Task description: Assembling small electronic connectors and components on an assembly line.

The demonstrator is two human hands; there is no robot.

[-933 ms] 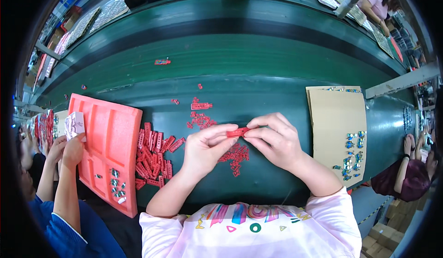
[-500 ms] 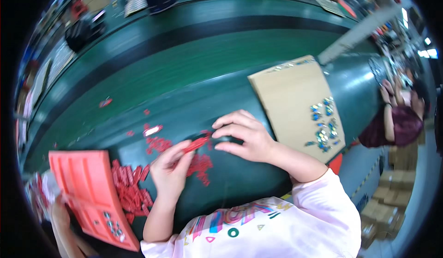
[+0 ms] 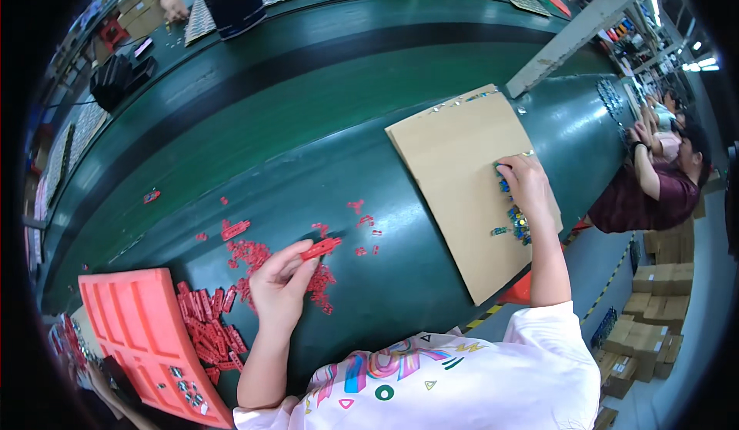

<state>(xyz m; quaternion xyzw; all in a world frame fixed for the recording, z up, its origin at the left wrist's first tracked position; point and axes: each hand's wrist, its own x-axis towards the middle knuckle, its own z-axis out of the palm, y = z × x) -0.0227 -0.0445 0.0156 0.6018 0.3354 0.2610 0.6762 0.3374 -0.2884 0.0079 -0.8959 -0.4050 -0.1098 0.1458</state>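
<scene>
My left hand (image 3: 279, 284) pinches a long, narrow red plastic piece (image 3: 322, 248) between thumb and fingers, above the green table. Over a brown cardboard sheet (image 3: 450, 176), my right hand (image 3: 526, 185) has its fingertips drawn together at a cluster of small shiny blue and gold parts (image 3: 519, 226). What those fingertips hold, if anything, is too small to make out. Below and around my left hand lie many tiny red parts (image 3: 250, 254). A heap of long red plastic pieces (image 3: 208, 326) lies further left, with one more red piece (image 3: 235, 230) lying apart.
A salmon-red tray (image 3: 138, 330) with metal parts on it stands at the left, with another person's arm beside it. A grey post (image 3: 573, 36) rises behind the cardboard. Across the belt (image 3: 308, 107) stands a dark container (image 3: 229, 3). Another person sits at the right.
My right hand has gone from beside the red piece, fingers spread, over to the shiny parts on the cardboard. My left hand still holds the red piece. The view has shifted slightly.
</scene>
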